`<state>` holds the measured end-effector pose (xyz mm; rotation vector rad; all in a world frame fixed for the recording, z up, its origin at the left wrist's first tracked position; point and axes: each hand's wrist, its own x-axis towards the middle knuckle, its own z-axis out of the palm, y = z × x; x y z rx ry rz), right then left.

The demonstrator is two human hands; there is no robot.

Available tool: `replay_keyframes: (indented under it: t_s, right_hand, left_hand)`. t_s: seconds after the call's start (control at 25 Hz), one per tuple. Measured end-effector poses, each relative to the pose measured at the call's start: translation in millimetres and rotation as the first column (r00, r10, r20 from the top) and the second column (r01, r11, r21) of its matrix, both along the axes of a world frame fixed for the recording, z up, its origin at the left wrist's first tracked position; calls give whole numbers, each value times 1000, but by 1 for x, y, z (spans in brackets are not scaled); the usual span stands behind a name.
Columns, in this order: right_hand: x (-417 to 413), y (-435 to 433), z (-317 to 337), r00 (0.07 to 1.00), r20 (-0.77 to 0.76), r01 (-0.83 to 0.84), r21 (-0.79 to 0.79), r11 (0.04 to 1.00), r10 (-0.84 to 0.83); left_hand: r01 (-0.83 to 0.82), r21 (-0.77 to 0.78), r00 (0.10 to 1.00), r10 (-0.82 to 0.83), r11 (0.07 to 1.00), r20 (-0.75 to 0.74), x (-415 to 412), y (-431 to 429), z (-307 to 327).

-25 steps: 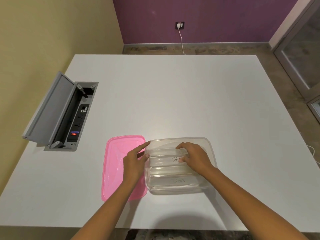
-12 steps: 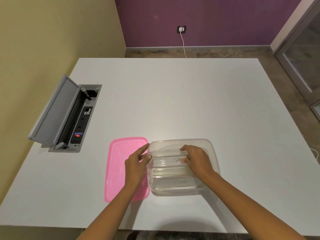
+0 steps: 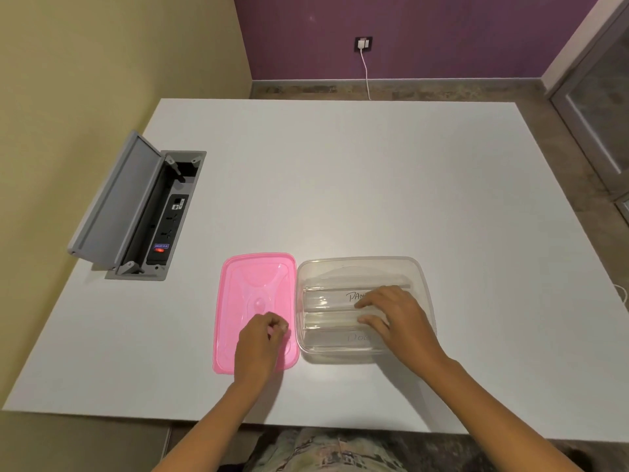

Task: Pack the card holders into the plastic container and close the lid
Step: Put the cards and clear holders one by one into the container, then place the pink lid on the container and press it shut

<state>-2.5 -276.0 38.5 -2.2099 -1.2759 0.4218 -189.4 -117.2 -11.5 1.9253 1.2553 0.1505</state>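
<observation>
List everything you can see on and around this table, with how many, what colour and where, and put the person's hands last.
table: 1, white, fills the middle of the view
plastic container: 1, clear, near edge of the table, lid off
card holders: clear, lying inside the container, handwritten labels; exact count unclear
lid: 1, pink, flat on the table beside the container's left side
power socket box: 1, grey, set into the table's left side, flap up
wall charger: 1, white, plugged into the purple far wall, cable hanging down
left hand: 1, over the lid's near end, fingers curled
right hand: 1, inside the container, fingers on the card holders
</observation>
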Motion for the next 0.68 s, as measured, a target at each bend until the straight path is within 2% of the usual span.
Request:
replay_keyframes:
  t_s: [0.16,0.32,0.52,0.6,0.68]
  right_hand:
    - [-27,-13,-2,984,-153,-101,-44,994,93]
    - [-38,-16,-7,991,-98,-99,-49,994,94]
    - [-40,-12,-12,995,-31,-101,-42,994,99]
    - [-40,-12,-14,994,-28,-105,-44,994,103]
    - [-39,-11,-14,994,-33,-110,-52,993,108]
  left_hand:
    - [114,1,979,-112,993,-169,-18,-19,-9]
    - [213,133,938,-165,968,-303,-23,-31,-9]
    - [367,322,862,-189,873,-470,-24,-37,-15]
    - [399,353,845,-191,846,-499,-23,-38,-14]
    - [363,367,876,-179,856,-447,-23,-36,-8]
